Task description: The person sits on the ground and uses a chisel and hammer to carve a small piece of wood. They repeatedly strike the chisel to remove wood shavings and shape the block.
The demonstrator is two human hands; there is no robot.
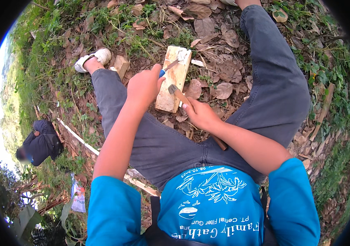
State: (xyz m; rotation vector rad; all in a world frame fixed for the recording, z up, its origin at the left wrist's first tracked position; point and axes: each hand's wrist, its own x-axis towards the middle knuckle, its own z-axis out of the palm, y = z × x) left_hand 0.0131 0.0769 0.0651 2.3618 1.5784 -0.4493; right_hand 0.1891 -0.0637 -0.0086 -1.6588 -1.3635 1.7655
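A pale wooden block (pixel 170 95) lies on the ground between my spread legs. My left hand (pixel 143 85) is closed round the blue handle of a chisel (pixel 171 66). The flat metal blade slants up to the right, its tip at a white patch (pixel 182 55) near the block's far end; whether it touches cannot be made out. My right hand (pixel 201 115) grips a hammer (pixel 177 93) by its wooden handle. The hammer's small metal head hangs over the right side of the block, below the chisel, and the handle's end shows beneath my right wrist.
Another wood piece (pixel 120 65) lies near my left foot (pixel 94 60). Dry leaves (pixel 224 90) and grass cover the ground. A long pale stick (pixel 78 137) lies at left, with a plastic bag (pixel 78 196) below. A person in dark clothes (pixel 43 141) is farther off at left.
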